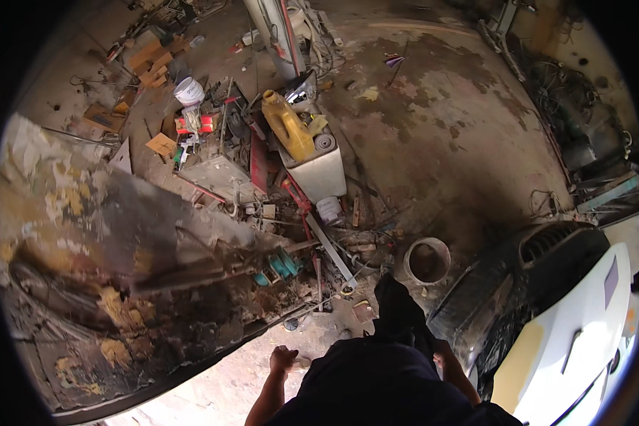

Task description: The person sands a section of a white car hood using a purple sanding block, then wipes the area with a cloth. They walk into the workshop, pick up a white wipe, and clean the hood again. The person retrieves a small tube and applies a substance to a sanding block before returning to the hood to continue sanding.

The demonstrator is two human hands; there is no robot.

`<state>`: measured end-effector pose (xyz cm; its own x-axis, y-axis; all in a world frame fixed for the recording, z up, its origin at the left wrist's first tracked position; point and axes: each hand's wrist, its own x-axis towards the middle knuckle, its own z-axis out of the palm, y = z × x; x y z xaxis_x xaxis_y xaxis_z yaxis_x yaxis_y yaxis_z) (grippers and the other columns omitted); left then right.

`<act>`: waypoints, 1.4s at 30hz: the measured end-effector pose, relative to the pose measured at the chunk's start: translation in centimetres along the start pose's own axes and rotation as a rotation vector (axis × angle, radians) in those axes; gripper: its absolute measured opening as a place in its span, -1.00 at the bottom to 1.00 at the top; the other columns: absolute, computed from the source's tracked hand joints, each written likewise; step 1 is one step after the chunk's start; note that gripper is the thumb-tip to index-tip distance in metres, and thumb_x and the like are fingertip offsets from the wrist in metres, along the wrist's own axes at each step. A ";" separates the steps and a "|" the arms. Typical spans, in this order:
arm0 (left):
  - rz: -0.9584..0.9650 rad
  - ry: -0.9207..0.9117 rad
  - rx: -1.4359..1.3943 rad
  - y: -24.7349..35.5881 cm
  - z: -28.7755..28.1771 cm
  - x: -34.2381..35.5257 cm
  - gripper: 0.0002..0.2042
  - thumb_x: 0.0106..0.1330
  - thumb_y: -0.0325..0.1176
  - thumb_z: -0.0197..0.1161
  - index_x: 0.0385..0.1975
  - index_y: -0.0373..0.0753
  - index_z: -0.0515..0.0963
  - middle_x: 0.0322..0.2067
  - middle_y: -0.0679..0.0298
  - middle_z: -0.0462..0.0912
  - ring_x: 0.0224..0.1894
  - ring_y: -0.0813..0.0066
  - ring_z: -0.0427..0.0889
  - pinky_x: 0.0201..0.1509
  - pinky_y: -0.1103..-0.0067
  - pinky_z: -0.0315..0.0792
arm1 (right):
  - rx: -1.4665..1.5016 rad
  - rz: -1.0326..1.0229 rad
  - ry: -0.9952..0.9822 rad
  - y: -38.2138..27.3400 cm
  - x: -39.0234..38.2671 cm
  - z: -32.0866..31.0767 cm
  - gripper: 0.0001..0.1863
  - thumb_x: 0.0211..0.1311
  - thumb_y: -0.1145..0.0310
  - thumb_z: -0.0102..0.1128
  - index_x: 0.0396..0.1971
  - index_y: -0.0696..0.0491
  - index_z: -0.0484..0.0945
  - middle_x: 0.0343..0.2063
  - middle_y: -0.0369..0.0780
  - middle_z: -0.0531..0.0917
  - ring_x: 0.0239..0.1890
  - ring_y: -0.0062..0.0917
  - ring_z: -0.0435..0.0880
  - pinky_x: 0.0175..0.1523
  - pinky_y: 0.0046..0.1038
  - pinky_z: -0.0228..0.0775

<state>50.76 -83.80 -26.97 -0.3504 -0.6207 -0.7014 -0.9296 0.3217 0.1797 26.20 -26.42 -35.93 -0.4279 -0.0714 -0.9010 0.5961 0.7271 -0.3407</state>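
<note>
My left hand [284, 358] hangs at the lower middle beside my dark-clothed body [383, 383], over pale floor, with its fingers curled and nothing visible in them. My right hand [441, 353] is at my other side, partly hidden by the clothing, so its fingers are unclear. A dark car bumper [550, 241] and a white curved body panel [561, 355] lie to my right. Ahead, a yellow jug [291, 131] sits on a whitish box [314, 177], beside a cluttered metal cart [213, 177].
A bucket [426, 280] stands ahead-right, among scattered tools and a long metal bar [330, 248]. A large dirty sheet [85, 326] spans the left. A post [277, 35] rises behind the clutter, cardboard [149, 60] lies back left, and machinery [582, 128] lines the right wall.
</note>
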 end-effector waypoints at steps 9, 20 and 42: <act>0.071 0.113 0.015 25.9 -7.3 6.2 -0.26 0.35 0.21 0.43 0.33 -0.28 0.58 0.12 -0.17 0.80 0.22 -0.24 0.75 0.33 0.09 0.60 | 0.610 -0.166 0.182 -24.5 8.1 -24.5 -0.80 0.62 0.20 0.25 -0.17 -0.02 0.73 -0.37 -0.29 0.76 -0.32 -0.54 0.79 -0.27 -0.47 0.60; 0.416 0.320 -0.293 52.7 -14.6 23.0 -0.67 0.32 -0.24 0.37 0.04 -0.18 0.75 -0.08 -0.13 0.83 0.05 -0.25 0.79 0.15 0.10 0.65 | 0.567 -0.047 0.220 -37.1 10.5 -32.4 -0.74 0.60 0.12 0.24 -0.07 0.00 0.71 -0.34 -0.31 0.75 -0.36 -0.52 0.77 -0.26 -0.41 0.64; -0.484 0.009 -0.749 76.0 -17.6 53.3 -0.33 0.29 -0.03 0.57 0.41 0.04 0.54 0.16 -0.03 0.80 0.18 -0.12 0.81 0.20 0.13 0.71 | 0.355 -0.292 0.230 -82.7 28.2 -57.3 -0.63 0.59 0.16 0.30 0.19 0.07 0.65 -0.21 -0.22 0.73 -0.34 -0.53 0.69 -0.35 -0.53 0.47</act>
<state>-40.55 -105.04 -38.58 0.1020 -0.5737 -0.8127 -0.8056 -0.5269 0.2708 -74.10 -49.42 -17.72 -0.7256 -0.0556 -0.6858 0.6061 0.4201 -0.6754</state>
